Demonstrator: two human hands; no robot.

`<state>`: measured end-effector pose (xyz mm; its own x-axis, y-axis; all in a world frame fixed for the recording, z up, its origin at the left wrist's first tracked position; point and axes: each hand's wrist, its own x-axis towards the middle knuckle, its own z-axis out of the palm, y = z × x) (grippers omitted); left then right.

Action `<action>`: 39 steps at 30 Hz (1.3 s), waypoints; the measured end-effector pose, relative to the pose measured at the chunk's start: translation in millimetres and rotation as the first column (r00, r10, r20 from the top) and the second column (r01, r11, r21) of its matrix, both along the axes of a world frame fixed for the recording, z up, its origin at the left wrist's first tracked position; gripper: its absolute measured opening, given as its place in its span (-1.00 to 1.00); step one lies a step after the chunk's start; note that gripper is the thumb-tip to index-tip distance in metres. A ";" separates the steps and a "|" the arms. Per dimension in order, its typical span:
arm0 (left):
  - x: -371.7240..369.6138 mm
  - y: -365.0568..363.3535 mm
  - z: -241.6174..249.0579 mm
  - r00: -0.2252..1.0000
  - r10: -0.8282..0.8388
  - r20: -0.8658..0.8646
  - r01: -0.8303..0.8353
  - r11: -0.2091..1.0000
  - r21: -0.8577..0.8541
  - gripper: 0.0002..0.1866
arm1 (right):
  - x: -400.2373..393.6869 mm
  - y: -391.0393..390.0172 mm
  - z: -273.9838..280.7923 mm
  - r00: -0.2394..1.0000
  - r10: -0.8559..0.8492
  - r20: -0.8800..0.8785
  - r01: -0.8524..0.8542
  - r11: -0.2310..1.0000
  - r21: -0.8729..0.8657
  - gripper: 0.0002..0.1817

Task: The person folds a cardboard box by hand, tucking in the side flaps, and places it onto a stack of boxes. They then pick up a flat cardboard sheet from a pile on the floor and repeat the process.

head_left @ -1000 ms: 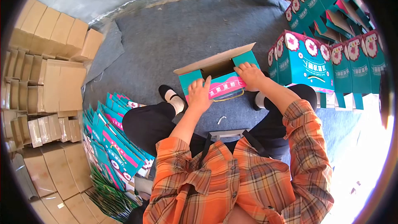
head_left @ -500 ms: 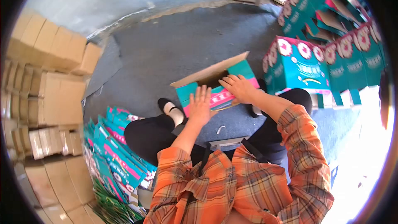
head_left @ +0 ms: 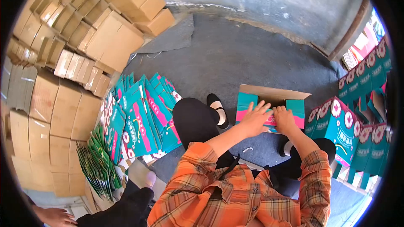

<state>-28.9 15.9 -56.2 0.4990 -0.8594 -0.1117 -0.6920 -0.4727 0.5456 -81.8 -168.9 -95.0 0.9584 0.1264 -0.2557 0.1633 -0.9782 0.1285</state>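
A teal and pink cardboard box (head_left: 296,108) sits on the floor between my knees, its top open and a bare brown flap raised on the far side. My left hand (head_left: 254,121) lies on the box's pink near panel with its fingers stretched and apart. Close beside it, my right hand (head_left: 285,120) has its fingers bent over the same panel's upper edge, closed on it. Both thumbs are mostly hidden. The inside of the box is dark.
Flat teal cartons (head_left: 141,120) lie piled at left, beside a green stack (head_left: 100,164). Brown boxes (head_left: 113,38) rise along the left. Standing teal boxes (head_left: 334,126) line the right. Another person's hand (head_left: 54,216) shows at bottom left.
The view has swung left, so the box and my hands appear farther right. My hands have drawn closer together, and the right fingers have bent over the panel edge. Another person has come into view.
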 end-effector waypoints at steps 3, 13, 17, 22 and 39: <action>4.2 18.7 35.5 0.998 0.015 -0.062 -0.031 0.966 -0.256 -0.37 | 11.7 -3.8 9.3 0.999 -0.039 -0.032 0.040 0.999 0.014 -0.24; 5.9 49.3 -12.7 0.961 0.126 -0.247 -0.165 0.976 -0.144 -0.57 | 33.9 -50.7 47.8 0.866 -0.494 0.072 0.446 0.831 0.334 -0.13; 4.5 42.7 -24.3 0.982 0.068 -0.175 -0.081 0.994 -0.072 -0.57 | 38.0 -92.6 63.9 0.750 -0.656 0.085 0.401 0.553 0.730 -0.31; 4.1 36.7 -25.9 0.987 0.055 -0.152 -0.063 0.997 -0.053 -0.55 | 16.8 -99.9 142.2 0.570 -0.803 -0.171 0.263 -0.019 0.965 -0.50; -0.5 4.2 -21.6 0.989 -0.032 -0.147 0.033 0.999 0.003 -0.51 | -179.8 -175.6 136.8 0.067 -0.876 -0.478 -0.252 -0.479 0.841 -0.44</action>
<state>-29.5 20.1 -77.7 0.4486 -0.8741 -0.1863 -0.6194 -0.4543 0.6403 -261.6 -344.5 41.8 0.2789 -0.9162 -0.2877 0.1333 0.3336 -0.9332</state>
